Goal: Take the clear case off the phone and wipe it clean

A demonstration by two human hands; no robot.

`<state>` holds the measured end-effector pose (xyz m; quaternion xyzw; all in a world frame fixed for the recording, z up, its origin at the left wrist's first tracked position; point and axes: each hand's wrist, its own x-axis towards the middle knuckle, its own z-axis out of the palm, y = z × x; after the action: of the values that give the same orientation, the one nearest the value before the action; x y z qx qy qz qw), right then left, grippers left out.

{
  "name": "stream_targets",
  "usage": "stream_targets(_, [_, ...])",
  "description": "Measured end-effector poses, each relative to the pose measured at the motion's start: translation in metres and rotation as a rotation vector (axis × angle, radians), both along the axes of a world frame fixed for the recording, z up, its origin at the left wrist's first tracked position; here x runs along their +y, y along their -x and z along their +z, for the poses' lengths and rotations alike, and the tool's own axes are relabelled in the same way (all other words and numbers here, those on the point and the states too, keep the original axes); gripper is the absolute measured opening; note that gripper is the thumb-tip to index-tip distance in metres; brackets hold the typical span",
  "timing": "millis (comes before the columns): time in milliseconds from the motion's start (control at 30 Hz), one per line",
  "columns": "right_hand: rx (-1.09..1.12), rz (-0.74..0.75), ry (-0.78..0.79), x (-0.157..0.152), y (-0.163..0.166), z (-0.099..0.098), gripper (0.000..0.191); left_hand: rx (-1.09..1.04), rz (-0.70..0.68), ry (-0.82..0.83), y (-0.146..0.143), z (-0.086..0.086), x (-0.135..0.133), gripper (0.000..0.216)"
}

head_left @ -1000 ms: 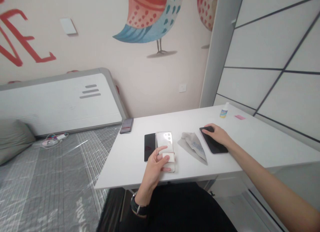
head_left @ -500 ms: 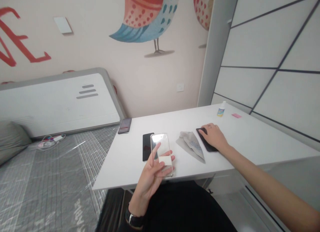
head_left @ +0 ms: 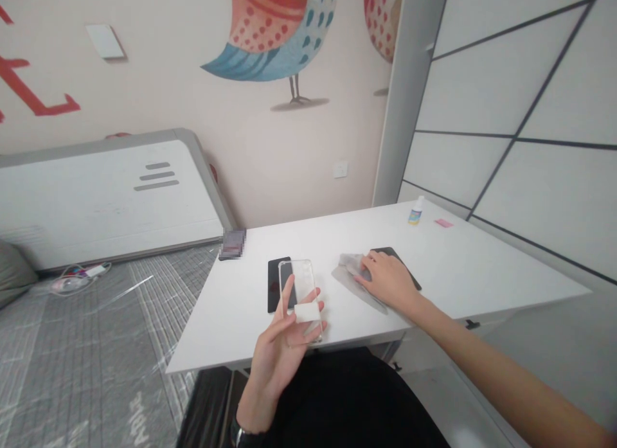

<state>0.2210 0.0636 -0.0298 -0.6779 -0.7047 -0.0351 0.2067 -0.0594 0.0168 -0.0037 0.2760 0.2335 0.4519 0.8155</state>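
The left hand [head_left: 284,345] is pinching a clear case [head_left: 299,299] by its edges and tilting it upright above the desk [head_left: 463,274], likely to keep its faces clean. The right hand [head_left: 388,282], fingers spread flat, is pressing on the cloth [head_left: 348,276] at three o'clock. One phone [head_left: 276,282] is lying behind the case, another [head_left: 402,268] just beyond the cloth.

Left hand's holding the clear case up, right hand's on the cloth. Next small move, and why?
Probably close the right hand on the grey cloth and lift it toward the clear case. The fingers already rest on the cloth, and the left hand holds the case raised above the table, with its face open to wiping.
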Motion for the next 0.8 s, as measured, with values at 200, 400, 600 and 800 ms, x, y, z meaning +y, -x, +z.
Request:
stream_targets(200, [0.308,-0.005,0.019,0.002,-0.019,-0.007,0.026,-0.022,0.005,0.013,0.000,-0.002,0.000,0.092])
stream_targets(400, [0.633,0.002,-0.096,-0.014,-0.025,0.009,0.039,-0.026,-0.001,0.018,-0.003,-0.001,0.000,0.087])
stream_targets(600, [0.933,0.065,-0.226,-0.031,-0.014,0.040,0.046,-0.037,-0.012,0.010,-0.004,0.003,-0.003,0.085])
stream_targets(800, [1.084,0.348,-0.264,-0.069,0.018,0.068,0.041,-0.074,-0.055,0.031,-0.027,0.014,-0.014,0.064])
